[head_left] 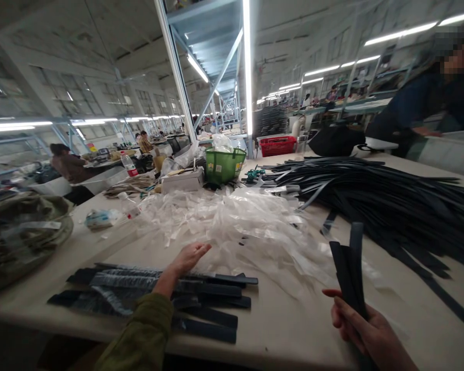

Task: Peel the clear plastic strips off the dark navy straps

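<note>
My right hand (358, 324), at the lower right, is closed around several dark flat strips (350, 268) whose ends stick up above the fingers. My left hand (191, 256) is over the table's middle, its fingers drawn together near the edge of the clear plastic; whether they pinch anything is too small to tell. Below my left forearm lie bundles of dark strips (212, 314), partly wrapped in clear plastic (119, 283). A heap of thin clear plastic bags (251, 216) spreads beyond both hands.
A large pile of long dark strips (390, 206) covers the right side. Behind the plastic stand a green basket (224, 166), a red basket (277, 146), a white box (182, 181) and a bottle (129, 164). A sack (23, 237) is at left. A person (421, 111) is at upper right.
</note>
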Available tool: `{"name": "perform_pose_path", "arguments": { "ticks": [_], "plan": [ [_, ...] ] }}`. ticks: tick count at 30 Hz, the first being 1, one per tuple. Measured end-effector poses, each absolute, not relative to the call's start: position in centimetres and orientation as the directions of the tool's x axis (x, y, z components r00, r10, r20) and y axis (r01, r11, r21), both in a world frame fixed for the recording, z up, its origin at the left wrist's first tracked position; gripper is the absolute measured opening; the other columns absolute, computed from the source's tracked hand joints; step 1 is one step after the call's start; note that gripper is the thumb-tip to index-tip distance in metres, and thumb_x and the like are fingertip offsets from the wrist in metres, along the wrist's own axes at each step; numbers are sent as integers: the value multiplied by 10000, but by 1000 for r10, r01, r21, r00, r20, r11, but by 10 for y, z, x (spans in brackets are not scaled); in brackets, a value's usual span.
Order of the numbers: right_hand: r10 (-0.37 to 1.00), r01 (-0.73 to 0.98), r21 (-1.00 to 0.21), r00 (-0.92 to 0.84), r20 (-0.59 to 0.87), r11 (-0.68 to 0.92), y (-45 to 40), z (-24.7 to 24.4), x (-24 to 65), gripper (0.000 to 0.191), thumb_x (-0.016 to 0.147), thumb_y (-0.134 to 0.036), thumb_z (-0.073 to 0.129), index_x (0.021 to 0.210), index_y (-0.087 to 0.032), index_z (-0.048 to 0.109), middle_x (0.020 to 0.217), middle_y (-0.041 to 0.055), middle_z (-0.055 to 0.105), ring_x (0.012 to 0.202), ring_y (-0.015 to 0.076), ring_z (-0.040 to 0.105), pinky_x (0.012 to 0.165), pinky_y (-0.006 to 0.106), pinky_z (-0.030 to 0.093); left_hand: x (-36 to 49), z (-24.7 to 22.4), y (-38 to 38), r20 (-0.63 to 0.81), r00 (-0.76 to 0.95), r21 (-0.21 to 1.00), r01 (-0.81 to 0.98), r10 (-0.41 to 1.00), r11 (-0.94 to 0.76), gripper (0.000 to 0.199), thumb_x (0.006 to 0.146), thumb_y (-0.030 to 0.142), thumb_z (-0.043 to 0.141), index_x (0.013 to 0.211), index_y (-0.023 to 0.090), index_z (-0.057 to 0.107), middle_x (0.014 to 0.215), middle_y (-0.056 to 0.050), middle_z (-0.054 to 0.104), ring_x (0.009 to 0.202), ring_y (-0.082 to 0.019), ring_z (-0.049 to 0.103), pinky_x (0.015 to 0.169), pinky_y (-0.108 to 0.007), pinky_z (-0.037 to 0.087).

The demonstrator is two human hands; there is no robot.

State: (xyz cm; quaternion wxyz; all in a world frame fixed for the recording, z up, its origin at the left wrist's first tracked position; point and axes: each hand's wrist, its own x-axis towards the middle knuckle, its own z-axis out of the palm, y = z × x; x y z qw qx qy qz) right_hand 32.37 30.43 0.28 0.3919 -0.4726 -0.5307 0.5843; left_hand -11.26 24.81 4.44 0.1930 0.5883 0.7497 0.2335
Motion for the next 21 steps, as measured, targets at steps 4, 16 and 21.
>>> {"name": "perform_pose_path", "arguments": {
  "ticks": [4,16,21],
  "plan": [
    [973,21,-996,-210,-94,-91,300,6,321,661,684,-694,714,1049,-147,644,603,4,593,438,107,448,350,204,289,-104,44,247,40,-227,624,766,973,153,309,700,491,679,815,217,762,940,-54,749,952,-255,641,875,-313,455],
    [957,-49,-995,-281,-72,-89,274,40,295,579,650,-689,741,825,-138,709,490,-8,532,449,113,444,435,236,343,-26,131,230,264,-326,929,339,908,-148,439,802,521,567,973,128,660,595,1,615,553,-139,538,600,-279,463],
    [731,-33,-995,-681,-49,-98,247,67,237,629,738,-713,647,943,-122,706,424,-22,517,378,86,393,418,223,299,30,114,178,108,-245,994,33,963,-103,565,798,517,650,1191,115,596,507,52,538,399,-91,441,409,-214,376]
  ]
}}
